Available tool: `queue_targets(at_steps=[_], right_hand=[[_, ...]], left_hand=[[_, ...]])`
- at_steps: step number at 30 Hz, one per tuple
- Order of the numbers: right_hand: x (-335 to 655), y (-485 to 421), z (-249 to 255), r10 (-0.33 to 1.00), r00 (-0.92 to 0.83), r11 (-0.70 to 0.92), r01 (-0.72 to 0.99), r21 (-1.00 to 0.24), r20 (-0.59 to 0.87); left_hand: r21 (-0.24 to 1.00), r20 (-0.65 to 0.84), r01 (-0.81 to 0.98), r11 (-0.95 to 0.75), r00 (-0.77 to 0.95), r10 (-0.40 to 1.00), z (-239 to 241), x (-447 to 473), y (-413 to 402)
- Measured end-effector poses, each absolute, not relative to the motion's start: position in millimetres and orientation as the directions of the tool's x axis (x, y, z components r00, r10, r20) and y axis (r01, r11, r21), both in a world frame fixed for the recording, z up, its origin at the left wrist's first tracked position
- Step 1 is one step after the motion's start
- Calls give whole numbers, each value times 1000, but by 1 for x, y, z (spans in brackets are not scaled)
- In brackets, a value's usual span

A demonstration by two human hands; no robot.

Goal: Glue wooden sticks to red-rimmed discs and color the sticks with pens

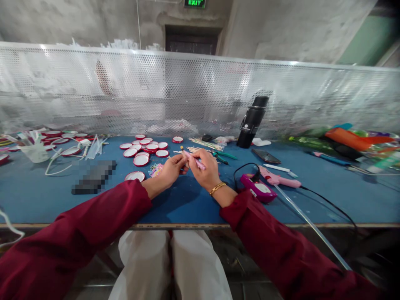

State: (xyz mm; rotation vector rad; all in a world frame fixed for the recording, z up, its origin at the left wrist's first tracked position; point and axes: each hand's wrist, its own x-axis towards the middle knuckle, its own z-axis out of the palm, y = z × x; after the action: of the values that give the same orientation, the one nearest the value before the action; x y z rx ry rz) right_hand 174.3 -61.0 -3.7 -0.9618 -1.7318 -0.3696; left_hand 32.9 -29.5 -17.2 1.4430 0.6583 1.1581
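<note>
My left hand and my right hand meet over the middle of the blue table. The right hand's fingers are closed round a pink pen-like tool. The left hand pinches a thin wooden stick whose tip points up, right against the pink tool. A gold bracelet sits on my right wrist. Both arms wear dark red sleeves.
Several red-rimmed white lids lie behind my left hand, with coloured rubber bands and a bundle of wooden sticks. A pink glue gun, a magenta device, a phone, a black flask and green pliers lie right. A perforated metal screen closes the back.
</note>
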Motion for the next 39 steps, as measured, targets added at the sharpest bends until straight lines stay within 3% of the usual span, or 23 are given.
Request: queue_targets(at_steps=[39], right_hand=[[175,-61,-4,429,-113,631,748,-208,896]], left_hand=[[946,293,-243,-215,351,889,-16,33,-29]])
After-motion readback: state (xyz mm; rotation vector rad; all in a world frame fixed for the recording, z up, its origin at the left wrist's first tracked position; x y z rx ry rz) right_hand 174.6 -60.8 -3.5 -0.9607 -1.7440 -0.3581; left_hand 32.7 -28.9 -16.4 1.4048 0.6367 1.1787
